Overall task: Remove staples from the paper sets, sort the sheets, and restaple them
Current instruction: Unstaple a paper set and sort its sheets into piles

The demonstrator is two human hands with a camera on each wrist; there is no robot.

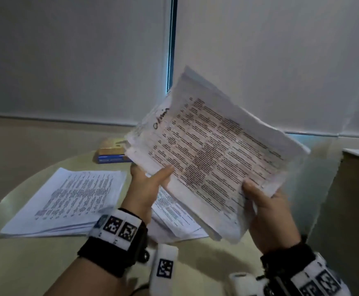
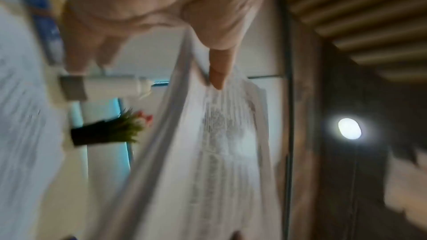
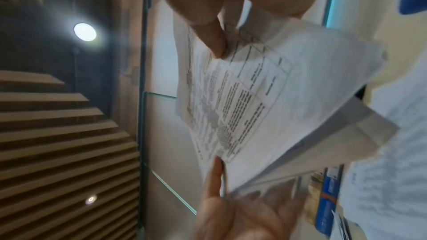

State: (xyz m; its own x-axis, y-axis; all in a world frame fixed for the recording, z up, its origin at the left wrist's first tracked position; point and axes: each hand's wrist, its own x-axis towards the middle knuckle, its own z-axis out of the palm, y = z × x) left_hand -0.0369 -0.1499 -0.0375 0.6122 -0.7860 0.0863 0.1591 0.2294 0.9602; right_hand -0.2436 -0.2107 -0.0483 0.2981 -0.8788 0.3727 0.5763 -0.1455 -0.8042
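Note:
A thick set of printed sheets (image 1: pixel 212 152) is lifted off the table, tilted, with handwriting near its top left. My left hand (image 1: pixel 150 184) grips its lower left edge, thumb on the top page and fingers underneath. My right hand (image 1: pixel 266 201) grips the near right corner the same way. The left wrist view shows my thumb (image 2: pixel 219 65) pressing on the blurred set (image 2: pixel 221 152). The right wrist view shows my right thumb (image 3: pixel 212 30) on the printed page (image 3: pixel 265 94), with the left hand (image 3: pixel 242 213) below. No stapler or staple remover is visible.
On the round beige table (image 1: pixel 24 263) lie another printed stack (image 1: pixel 71 197) at the left and more sheets (image 1: pixel 174 218) under the lifted set. Two stacked books (image 1: pixel 112 153) sit at the table's far edge. A white cabinet (image 1: pixel 357 189) stands at the right.

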